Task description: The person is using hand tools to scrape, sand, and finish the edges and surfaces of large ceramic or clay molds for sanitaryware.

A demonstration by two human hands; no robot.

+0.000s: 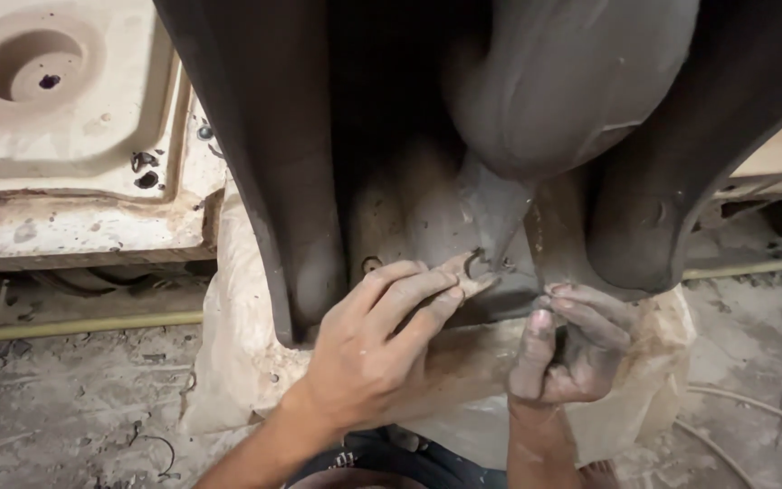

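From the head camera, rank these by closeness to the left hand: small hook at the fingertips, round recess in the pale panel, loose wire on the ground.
1. Small hook: at the left hand fingertips, touching.
2. Loose wire: on the ground, lower left.
3. Round recess: in the pale panel, far upper left.

Quick count, from the head cam: 2 hands, left hand and right hand, both bare and grimy. 1 big dark metal housing w/ 1 rounded grey casting hanging inside it. 1 small hook-shaped clip right by the left fingertips. 1 pale plastic sheet underneath. 1 cream sheet-metal panel w/ 1 round recess. 2 yellowish pipes, approx, left pipe and right pipe. 1 thin cable on the floor.
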